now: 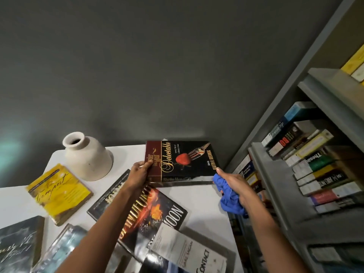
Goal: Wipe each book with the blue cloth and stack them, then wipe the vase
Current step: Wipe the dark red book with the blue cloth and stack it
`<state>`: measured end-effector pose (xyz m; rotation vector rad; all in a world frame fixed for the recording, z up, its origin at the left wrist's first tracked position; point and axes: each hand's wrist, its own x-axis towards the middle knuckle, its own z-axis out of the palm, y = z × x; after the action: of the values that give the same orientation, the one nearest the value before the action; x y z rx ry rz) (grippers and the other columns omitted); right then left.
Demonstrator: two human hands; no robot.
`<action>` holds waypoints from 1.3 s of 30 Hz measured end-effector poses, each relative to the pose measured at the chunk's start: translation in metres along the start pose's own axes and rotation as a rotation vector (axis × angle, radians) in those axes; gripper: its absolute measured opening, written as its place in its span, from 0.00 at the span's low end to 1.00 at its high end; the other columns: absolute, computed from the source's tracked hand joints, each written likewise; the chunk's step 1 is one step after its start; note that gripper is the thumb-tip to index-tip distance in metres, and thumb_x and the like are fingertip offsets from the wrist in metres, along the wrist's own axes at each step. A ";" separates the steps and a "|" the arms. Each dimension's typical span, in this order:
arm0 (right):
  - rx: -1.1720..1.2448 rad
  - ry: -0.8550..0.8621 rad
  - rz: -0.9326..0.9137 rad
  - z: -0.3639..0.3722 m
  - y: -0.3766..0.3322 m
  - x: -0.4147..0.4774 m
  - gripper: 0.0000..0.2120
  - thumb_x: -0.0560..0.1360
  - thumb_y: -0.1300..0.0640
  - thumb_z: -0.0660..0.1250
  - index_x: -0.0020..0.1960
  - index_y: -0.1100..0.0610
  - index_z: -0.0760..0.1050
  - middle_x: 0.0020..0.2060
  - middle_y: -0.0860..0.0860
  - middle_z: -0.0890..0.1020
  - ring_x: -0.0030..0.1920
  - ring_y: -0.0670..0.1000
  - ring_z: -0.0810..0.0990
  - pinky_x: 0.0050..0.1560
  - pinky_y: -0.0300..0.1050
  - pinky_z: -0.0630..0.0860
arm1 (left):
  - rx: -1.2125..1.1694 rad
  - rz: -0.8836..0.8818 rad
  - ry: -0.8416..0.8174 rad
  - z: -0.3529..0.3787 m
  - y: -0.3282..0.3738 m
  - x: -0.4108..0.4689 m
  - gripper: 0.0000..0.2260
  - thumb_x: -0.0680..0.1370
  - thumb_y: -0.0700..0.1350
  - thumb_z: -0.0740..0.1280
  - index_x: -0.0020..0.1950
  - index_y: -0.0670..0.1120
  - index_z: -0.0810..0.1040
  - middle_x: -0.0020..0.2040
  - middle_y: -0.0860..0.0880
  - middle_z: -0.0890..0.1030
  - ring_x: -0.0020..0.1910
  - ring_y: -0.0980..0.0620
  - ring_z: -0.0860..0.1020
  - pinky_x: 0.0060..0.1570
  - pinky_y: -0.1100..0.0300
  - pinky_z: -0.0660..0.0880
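Your left hand (140,174) grips the spine-side edge of the dark hardback (183,160) at the far side of the white desk (199,196). Your right hand (234,184) is closed around the bunched blue cloth (228,198), its thumb touching the book's near right corner. The frame does not settle whether the book rests flat on the desk or is held just above it. By the look of it, the step in hand is the wiping of this one book. No stack is in sight: the yellow paperback (59,192), the flame-covered book (153,213) and the pale-jacketed one (197,255) lie scattered nearer you, some overlapping. The cream vase (87,156) stands upright to the left, apart from both hands. The next move likely calls for steadying the book with your left hand and drawing the cloth across its cover, then choosing a spot for the stack. The bookshelf (275,174) crowds your right elbow.
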<state>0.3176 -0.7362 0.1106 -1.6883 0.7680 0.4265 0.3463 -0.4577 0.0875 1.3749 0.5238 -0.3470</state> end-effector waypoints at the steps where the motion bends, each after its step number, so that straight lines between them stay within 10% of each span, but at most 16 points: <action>1: -0.006 0.011 0.003 0.002 -0.002 0.009 0.17 0.73 0.46 0.71 0.44 0.61 0.81 0.34 0.57 0.83 0.31 0.51 0.80 0.31 0.37 0.75 | 0.000 -0.022 -0.012 0.000 0.003 0.008 0.09 0.82 0.43 0.61 0.51 0.37 0.75 0.33 0.45 0.85 0.29 0.50 0.83 0.26 0.57 0.80; 5: -0.010 -0.009 -0.003 0.012 -0.002 0.047 0.17 0.72 0.44 0.72 0.41 0.60 0.82 0.33 0.56 0.83 0.32 0.52 0.80 0.39 0.42 0.77 | 0.041 -0.091 0.002 -0.002 0.005 0.041 0.08 0.83 0.43 0.61 0.55 0.39 0.73 0.32 0.45 0.83 0.24 0.50 0.79 0.22 0.65 0.67; 13: -0.127 0.010 -0.041 0.023 0.007 0.080 0.18 0.71 0.40 0.71 0.46 0.55 0.83 0.42 0.51 0.85 0.46 0.51 0.84 0.56 0.47 0.78 | 0.003 -0.100 0.096 -0.004 -0.006 0.065 0.10 0.82 0.40 0.62 0.59 0.35 0.74 0.35 0.45 0.84 0.30 0.52 0.82 0.26 0.61 0.78; 21: -0.212 0.088 -0.185 0.026 0.010 0.072 0.12 0.70 0.48 0.75 0.35 0.54 0.76 0.33 0.48 0.80 0.38 0.48 0.79 0.45 0.43 0.76 | 0.168 -0.031 -0.010 -0.003 -0.007 0.052 0.17 0.75 0.37 0.71 0.62 0.36 0.74 0.45 0.44 0.82 0.33 0.54 0.83 0.28 0.62 0.77; 26: -0.556 0.222 -0.221 0.029 0.013 0.073 0.25 0.68 0.44 0.75 0.58 0.57 0.73 0.50 0.52 0.79 0.51 0.53 0.78 0.49 0.44 0.73 | 0.384 0.073 -0.068 -0.006 -0.008 0.046 0.32 0.66 0.36 0.78 0.66 0.42 0.67 0.56 0.43 0.78 0.57 0.42 0.79 0.47 0.54 0.82; 29: -0.701 0.305 -0.269 0.035 0.017 0.073 0.28 0.68 0.39 0.73 0.59 0.54 0.70 0.51 0.54 0.80 0.52 0.56 0.79 0.50 0.48 0.77 | 0.649 0.204 0.000 -0.004 -0.013 0.047 0.41 0.65 0.36 0.79 0.73 0.39 0.63 0.56 0.47 0.78 0.55 0.47 0.77 0.53 0.58 0.75; 39: -0.905 0.391 -0.382 0.039 0.017 0.067 0.25 0.71 0.40 0.69 0.56 0.55 0.65 0.46 0.55 0.81 0.45 0.56 0.80 0.47 0.50 0.79 | 0.821 0.335 0.039 -0.003 -0.022 0.048 0.32 0.67 0.35 0.78 0.67 0.40 0.68 0.58 0.43 0.78 0.57 0.44 0.76 0.59 0.54 0.72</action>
<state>0.3588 -0.7185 0.0447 -2.7645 0.5178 0.1683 0.3744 -0.4558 0.0425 2.2302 0.1609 -0.2668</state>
